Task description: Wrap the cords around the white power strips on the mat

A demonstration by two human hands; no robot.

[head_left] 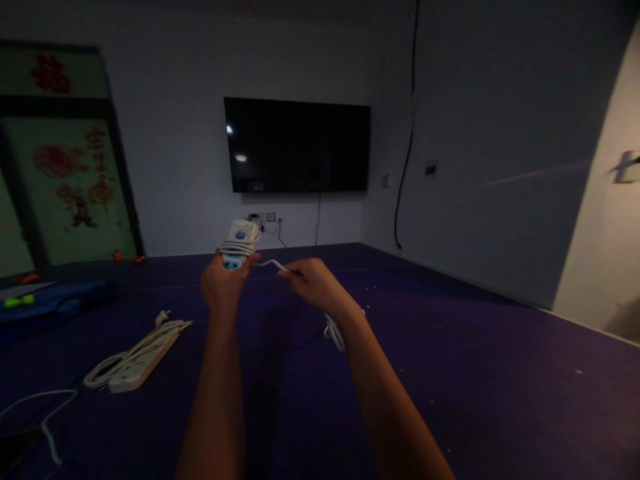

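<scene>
My left hand [225, 283] is closed around a white power strip [243, 230] with a blue button and a blue socket face at its lower end. Several turns of white cord [238, 247] wrap around its middle. From the strip a stretch of the cord runs right to my right hand [313, 280], whose fingers pinch it. A loop of white cable [334, 333] shows beside my right wrist, partly hidden by the forearm. To the left on the purple surface lies a second power strip [145, 360], its cord lying along it and its plug at the far end.
A white cable [50, 427] curves at the lower left near a dark object. Blue cloth [65, 300] with a yellow-green item [19, 301] lies at far left. Small orange objects [137, 259] sit by the door. A television [300, 147] hangs ahead; a black cable [413, 127] dangles on the right wall.
</scene>
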